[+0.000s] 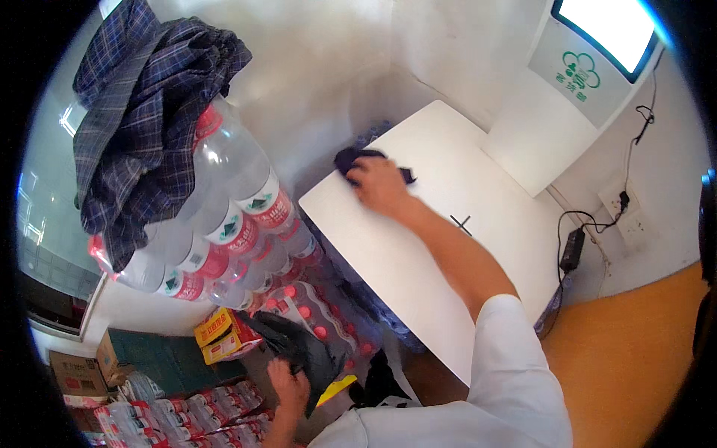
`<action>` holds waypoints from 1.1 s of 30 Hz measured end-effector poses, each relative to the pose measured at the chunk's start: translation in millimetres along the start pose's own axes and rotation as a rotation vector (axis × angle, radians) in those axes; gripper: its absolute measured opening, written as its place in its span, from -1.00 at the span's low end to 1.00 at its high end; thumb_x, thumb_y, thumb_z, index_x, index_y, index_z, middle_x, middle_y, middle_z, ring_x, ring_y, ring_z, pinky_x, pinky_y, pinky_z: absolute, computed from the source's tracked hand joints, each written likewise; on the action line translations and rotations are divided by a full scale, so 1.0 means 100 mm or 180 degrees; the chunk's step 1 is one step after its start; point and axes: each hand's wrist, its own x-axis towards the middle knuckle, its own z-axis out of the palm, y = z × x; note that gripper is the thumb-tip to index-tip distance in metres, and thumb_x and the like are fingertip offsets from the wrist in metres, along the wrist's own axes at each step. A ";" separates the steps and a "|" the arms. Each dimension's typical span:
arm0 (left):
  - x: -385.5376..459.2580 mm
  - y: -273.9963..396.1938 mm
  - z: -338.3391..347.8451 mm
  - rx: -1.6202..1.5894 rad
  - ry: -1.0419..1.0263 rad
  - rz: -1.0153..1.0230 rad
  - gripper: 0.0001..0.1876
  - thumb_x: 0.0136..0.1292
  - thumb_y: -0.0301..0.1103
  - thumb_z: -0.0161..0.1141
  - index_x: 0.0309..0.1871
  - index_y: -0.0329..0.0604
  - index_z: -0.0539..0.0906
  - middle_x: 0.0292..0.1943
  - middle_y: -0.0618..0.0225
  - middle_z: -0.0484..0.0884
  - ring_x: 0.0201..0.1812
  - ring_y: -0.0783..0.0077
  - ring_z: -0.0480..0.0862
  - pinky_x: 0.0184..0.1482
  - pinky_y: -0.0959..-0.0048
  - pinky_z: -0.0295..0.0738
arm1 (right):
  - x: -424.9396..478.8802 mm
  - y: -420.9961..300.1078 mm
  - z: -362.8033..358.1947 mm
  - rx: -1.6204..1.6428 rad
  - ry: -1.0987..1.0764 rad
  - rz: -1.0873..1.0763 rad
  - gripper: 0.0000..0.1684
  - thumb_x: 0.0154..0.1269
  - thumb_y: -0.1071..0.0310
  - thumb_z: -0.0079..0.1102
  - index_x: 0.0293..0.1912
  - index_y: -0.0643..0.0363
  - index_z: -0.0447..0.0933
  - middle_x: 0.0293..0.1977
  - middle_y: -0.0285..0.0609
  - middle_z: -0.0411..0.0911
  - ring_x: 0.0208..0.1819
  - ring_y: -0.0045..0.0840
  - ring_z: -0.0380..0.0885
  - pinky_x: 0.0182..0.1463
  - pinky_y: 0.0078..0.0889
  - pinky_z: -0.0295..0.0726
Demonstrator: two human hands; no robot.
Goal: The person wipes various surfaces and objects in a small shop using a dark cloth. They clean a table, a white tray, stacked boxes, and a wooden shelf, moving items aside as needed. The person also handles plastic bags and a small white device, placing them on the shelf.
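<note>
My right hand [382, 186] presses a dark cloth [358, 159] against the far left part of a white tabletop [403, 269], its fingers curled over the cloth. A small black cross mark [461, 225] shows on the tabletop beside my forearm. Lower down on the left, off the table, my left hand [290, 383] grips a black plastic bag [305, 344]. The bag hangs partly over shrink-wrapped bottles; what it contains cannot be seen.
Stacked packs of large water bottles [246, 196] rise left of the table, with a plaid garment [151, 129] draped on top. A yellow-red carton [221, 339] and more bottle packs [185, 417] lie below. A screen unit [582, 73] and power adapter [572, 250] are at right.
</note>
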 end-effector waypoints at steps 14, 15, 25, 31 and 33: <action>-0.13 -0.17 0.46 -0.0212 -0.0587 -0.0794 -0.44 0.02 -0.32 0.26 0.16 -0.29 0.53 0.16 -0.24 0.41 0.26 -0.46 0.25 0.32 -0.34 -0.02 | 0.50 1.93 -0.43 -0.1687 -0.0155 0.3224 -0.58 0.30 0.18 0.07 0.06 0.23 0.51 0.08 0.11 0.49 0.11 0.00 0.55 0.13 0.13 0.52; -0.08 -0.14 0.46 -0.0043 -0.0683 -0.0633 -0.44 0.01 -0.31 0.26 0.15 -0.29 0.53 0.16 -0.24 0.42 0.25 -0.44 0.26 0.31 -0.33 0.00 | 0.45 2.13 -0.28 -0.1422 -0.0014 0.2867 -0.62 0.30 0.23 0.05 0.02 0.24 0.54 0.02 0.15 0.53 0.08 -0.02 0.57 0.08 0.10 0.56; 0.03 -0.02 0.34 0.0438 -0.0587 -0.0218 -0.45 -0.03 -0.20 0.30 0.06 -0.26 0.58 0.07 -0.22 0.48 0.15 -0.32 0.37 0.22 -0.28 0.14 | -0.99 -0.48 -0.62 -0.0042 -0.0233 -0.0363 -0.65 0.01 0.33 0.21 -0.12 0.08 0.61 0.00 -0.12 0.52 0.00 -0.20 0.52 0.04 -0.06 0.49; 0.07 -0.02 0.30 0.0550 -0.0576 -0.0116 -0.46 -0.05 -0.13 0.33 0.01 -0.25 0.61 0.02 -0.21 0.51 0.09 -0.25 0.43 0.16 -0.25 0.22 | -1.80 0.19 -1.23 -0.0630 -0.0387 0.1181 -0.58 0.00 0.32 0.24 -0.05 0.07 0.62 0.05 -0.19 0.55 0.04 -0.24 0.53 0.02 -0.01 0.49; 0.06 -0.04 0.28 0.0582 -0.0584 -0.0093 -0.46 -0.06 -0.11 0.34 0.00 -0.24 0.62 0.00 -0.21 0.52 0.07 -0.23 0.45 0.15 -0.24 0.25 | -1.95 0.61 -1.42 -0.1042 -0.0286 0.1839 -0.60 0.07 0.33 0.22 -0.02 0.06 0.62 0.04 -0.16 0.54 0.03 -0.17 0.51 0.06 0.01 0.47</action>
